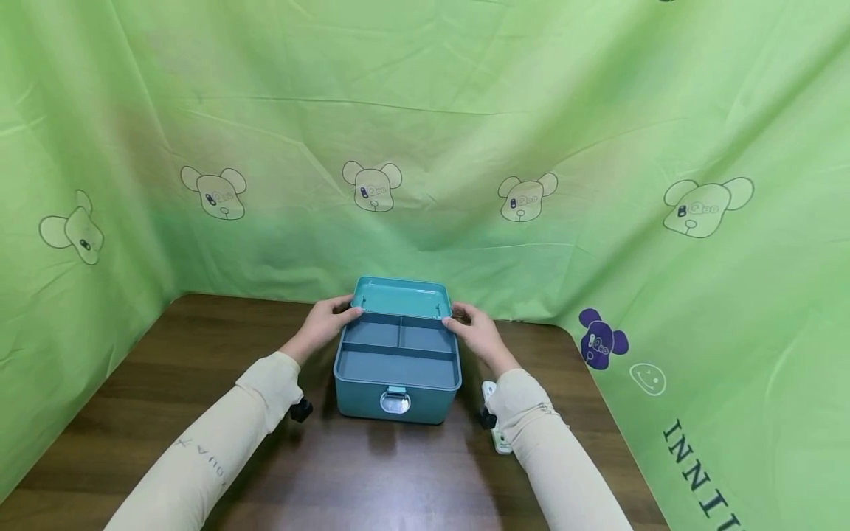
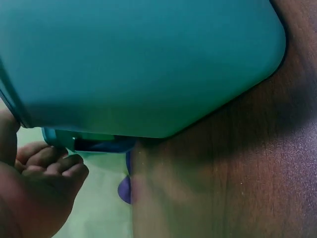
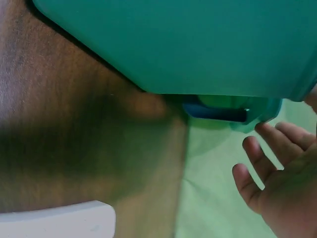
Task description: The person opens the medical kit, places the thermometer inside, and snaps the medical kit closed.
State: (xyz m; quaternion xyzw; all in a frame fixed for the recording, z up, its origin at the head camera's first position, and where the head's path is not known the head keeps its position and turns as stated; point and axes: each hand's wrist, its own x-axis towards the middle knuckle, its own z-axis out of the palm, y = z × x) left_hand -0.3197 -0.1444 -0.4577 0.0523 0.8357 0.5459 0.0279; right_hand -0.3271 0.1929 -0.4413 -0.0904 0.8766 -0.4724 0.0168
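A teal storage box (image 1: 392, 404) stands on the table with its lid (image 1: 401, 296) tipped back. Inside sits a grey-blue tray (image 1: 398, 366) with one wide front compartment and two smaller rear ones, all bare. My left hand (image 1: 323, 322) holds the lid's left edge near the hinge, thumb in front and fingers behind. At the right edge, my right hand (image 1: 479, 335) has its thumb by the rim and its fingers round the lid's back. In the right wrist view those fingers (image 3: 257, 156) are partly spread. A silver latch (image 1: 395, 400) is on the box front.
A white, flat, elongated object (image 1: 502, 440) lies right of the box, partly under my right forearm. Green printed cloth (image 1: 438, 133) hangs behind and on both sides of the brown wooden table (image 1: 219, 332).
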